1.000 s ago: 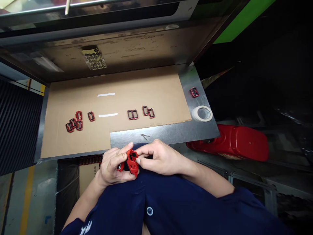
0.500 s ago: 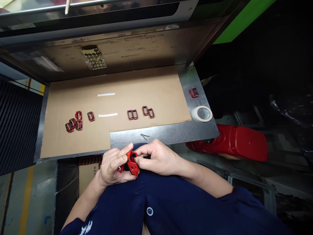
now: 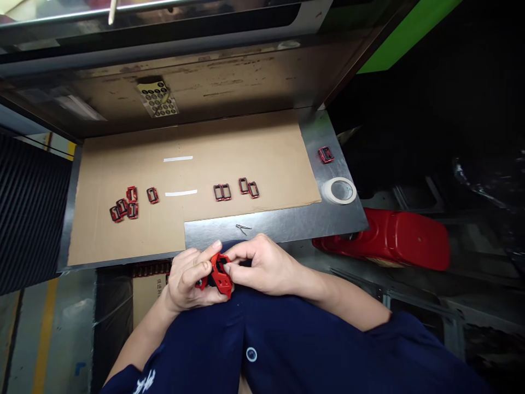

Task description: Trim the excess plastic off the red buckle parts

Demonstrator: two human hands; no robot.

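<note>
Close to my body, below the bench's front edge, a red plastic housing [image 3: 222, 280] with a dark opening is held up and tilted. My left hand [image 3: 189, 278] is closed around its left side, thumb and fingers pressing on it. The thumb and forefinger of my right hand [image 3: 262, 265] come together at the opening on its right side; whether they pinch a small part there is hidden. On the bench just beyond lies a small pair of tweezers or pliers [image 3: 243, 228].
Small red-and-black frames [image 3: 152, 195] lie in groups on the cardboard sheet [image 3: 205, 148], and another frame [image 3: 326, 155] sits on the metal at right. A tape roll [image 3: 341, 190] lies near the right edge. A red plastic stool [image 3: 414, 241] stands beside the bench.
The red housing and my left fingers have shifted very slightly. My right fingertips stay at its opening; the bench is unchanged.
</note>
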